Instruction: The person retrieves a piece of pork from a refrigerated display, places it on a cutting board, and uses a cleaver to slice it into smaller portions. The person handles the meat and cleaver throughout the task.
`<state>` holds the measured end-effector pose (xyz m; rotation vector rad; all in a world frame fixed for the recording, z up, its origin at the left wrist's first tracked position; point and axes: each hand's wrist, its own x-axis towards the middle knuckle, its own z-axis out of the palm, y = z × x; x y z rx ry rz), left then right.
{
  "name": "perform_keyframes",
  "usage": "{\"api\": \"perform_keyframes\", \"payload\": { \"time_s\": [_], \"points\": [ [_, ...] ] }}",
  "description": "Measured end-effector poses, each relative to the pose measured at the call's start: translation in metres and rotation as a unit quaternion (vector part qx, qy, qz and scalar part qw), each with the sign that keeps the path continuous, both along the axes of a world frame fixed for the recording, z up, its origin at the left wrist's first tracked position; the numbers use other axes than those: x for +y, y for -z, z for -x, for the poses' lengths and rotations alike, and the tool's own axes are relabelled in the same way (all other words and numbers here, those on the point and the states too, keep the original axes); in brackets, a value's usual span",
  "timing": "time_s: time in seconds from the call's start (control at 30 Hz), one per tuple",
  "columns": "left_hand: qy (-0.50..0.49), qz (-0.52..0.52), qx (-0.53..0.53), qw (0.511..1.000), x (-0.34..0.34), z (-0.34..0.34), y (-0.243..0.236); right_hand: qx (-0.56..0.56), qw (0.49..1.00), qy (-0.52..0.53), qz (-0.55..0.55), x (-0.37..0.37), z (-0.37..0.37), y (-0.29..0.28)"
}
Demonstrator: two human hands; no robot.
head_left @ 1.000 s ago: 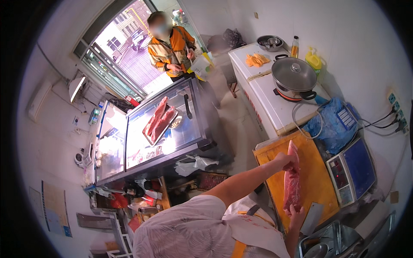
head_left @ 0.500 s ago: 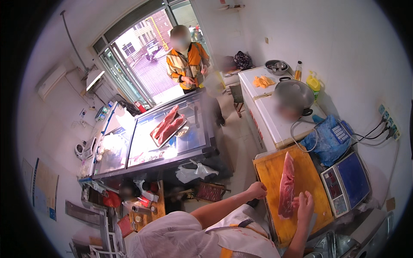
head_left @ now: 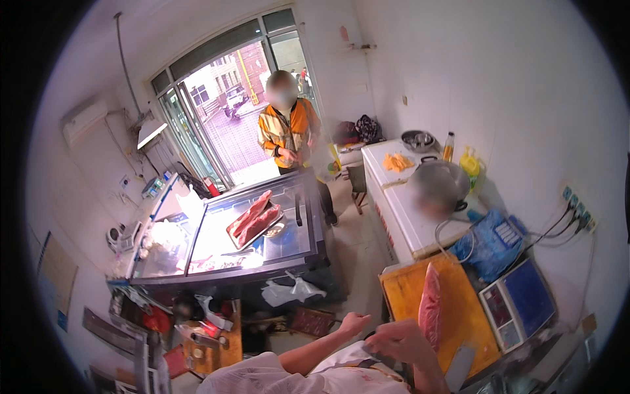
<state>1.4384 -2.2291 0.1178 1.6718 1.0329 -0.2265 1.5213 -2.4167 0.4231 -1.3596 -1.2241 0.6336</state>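
Note:
A long strip of raw red meat (head_left: 430, 308) lies on the yellow cutting board (head_left: 462, 295) at the lower right. My left hand (head_left: 354, 324), in front of my apron to the left of the board, is curled into a loose fist with nothing showing in it. Just right of it, my right hand (head_left: 399, 340) is held over the board's left edge, near the meat but apart from it. Its fingers are bent inward, and I see nothing between them. A flat grey blade-like piece (head_left: 461, 364) rests at the board's near edge.
A blue-topped scale (head_left: 528, 295) stands right of the board, below a blue plastic bag (head_left: 493, 246). A white chest (head_left: 426, 210) carries a large pot (head_left: 443, 180). Across the aisle, a glass-topped case (head_left: 289, 240) holds a meat tray (head_left: 254, 224). A person (head_left: 289, 131) stands behind it.
My right hand has left the meat and swung left toward my body. My left hand has drawn back from the board's edge. The whole view has tilted upward.

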Motion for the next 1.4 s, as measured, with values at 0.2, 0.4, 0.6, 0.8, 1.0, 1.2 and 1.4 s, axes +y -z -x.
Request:
{"api": "perform_keyframes", "payload": {
  "time_s": [0.2,0.4,0.6,0.8,1.0,1.2,1.4],
  "points": [
    [0.009,0.0,-0.026,1.0,0.025,-0.004,-0.016,0.059,0.883,0.376,0.274,-0.105,-0.005,0.197],
    [-0.027,0.073,0.023,0.997,0.036,-0.028,-0.015,0.037,0.804,0.439,0.4,-0.159,0.002,0.223],
    [0.04,-0.062,-0.012,0.997,-0.002,-0.024,0.01,0.081,0.833,0.421,0.35,-0.085,0.007,0.122],
    [0.115,-0.102,-0.069,0.986,-0.003,-0.088,0.032,0.106,0.817,0.478,0.303,-0.12,-0.013,0.174],
    [0.274,-0.321,-0.196,0.885,0.027,-0.174,0.103,0.038,0.728,0.623,0.284,-0.198,-0.076,0.264],
    [0.004,0.095,-0.086,0.992,-0.024,-0.22,0.075,-0.065,0.652,0.629,0.418,-0.25,-0.05,0.342],
    [0.097,0.029,-0.13,0.986,-0.048,-0.278,0.068,0.011,0.607,0.637,0.475,-0.25,-0.078,0.354]
  ]
}}
